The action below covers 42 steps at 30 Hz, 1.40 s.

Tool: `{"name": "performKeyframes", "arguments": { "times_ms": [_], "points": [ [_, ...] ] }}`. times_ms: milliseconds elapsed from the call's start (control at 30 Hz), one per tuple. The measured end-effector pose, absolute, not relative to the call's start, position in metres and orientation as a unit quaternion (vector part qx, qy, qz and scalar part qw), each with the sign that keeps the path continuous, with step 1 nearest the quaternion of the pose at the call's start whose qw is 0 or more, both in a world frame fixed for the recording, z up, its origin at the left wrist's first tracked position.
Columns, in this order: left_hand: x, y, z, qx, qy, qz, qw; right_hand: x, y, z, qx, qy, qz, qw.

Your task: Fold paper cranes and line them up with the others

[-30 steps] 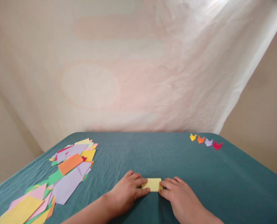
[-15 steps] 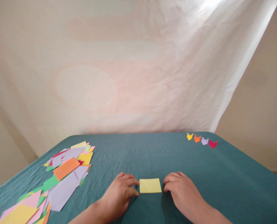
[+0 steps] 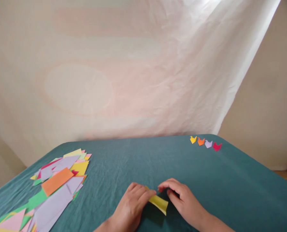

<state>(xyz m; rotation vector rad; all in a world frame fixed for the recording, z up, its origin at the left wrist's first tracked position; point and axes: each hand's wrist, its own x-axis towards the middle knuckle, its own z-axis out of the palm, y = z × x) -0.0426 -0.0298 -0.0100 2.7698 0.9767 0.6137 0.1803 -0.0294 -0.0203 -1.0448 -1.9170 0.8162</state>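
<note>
Shows small folded yellow paper strip [image 3: 159, 203] on wrinkled teal tablecloth [image 3: 133, 161], centre front, long axis slanting far left to near right. Curled left hand [image 3: 131, 206] closed over its far end; half-curled right hand [image 3: 182, 199] fingertips there too, grip unclear. Flat coloured paper sheets [image 3: 57, 180] heaped left; four folded paper figures [image 3: 205, 142] far right.

A small yellow paper [image 3: 159, 203] is pinched at its left end by the left hand [image 3: 131, 206] and tilted a bit off the teal table [image 3: 133, 161]. The right hand [image 3: 182, 201] is curled just beside it; actual contact can't really be made out. A messy pile of coloured paper [image 3: 56, 183] is spread at the left, and four tiny folded figures [image 3: 204, 142] are lined up far right.
</note>
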Motion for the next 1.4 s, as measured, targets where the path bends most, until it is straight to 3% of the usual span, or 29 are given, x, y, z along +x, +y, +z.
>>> {"name": "performKeyframes", "arguments": {
  "times_ms": [200,533,800,1033,1200,1400],
  "points": [
    [-0.044,-0.028,-0.019,0.927,0.292,0.219,0.090,0.172,-0.040,-0.022,-0.445,-0.766,0.282,0.368],
    [-0.045,-0.041,0.003,0.943,0.320,0.082,0.047,0.174,-0.032,-0.034,-0.488,-0.772,0.243,0.326],
    [-0.048,-0.030,-0.005,0.933,0.326,0.155,0.020,0.179,-0.031,-0.028,-0.459,-0.778,0.286,0.319],
    [-0.057,-0.017,-0.006,0.934,0.301,0.173,0.082,0.176,-0.034,-0.024,-0.410,-0.850,0.154,0.291],
    [-0.052,-0.025,-0.006,0.939,0.296,0.173,0.034,0.179,-0.034,-0.028,-0.412,-0.868,0.069,0.269],
    [-0.050,-0.040,-0.007,0.935,0.338,0.106,0.033,0.186,-0.035,-0.027,-0.416,-0.876,0.088,0.227]
  ]
}}
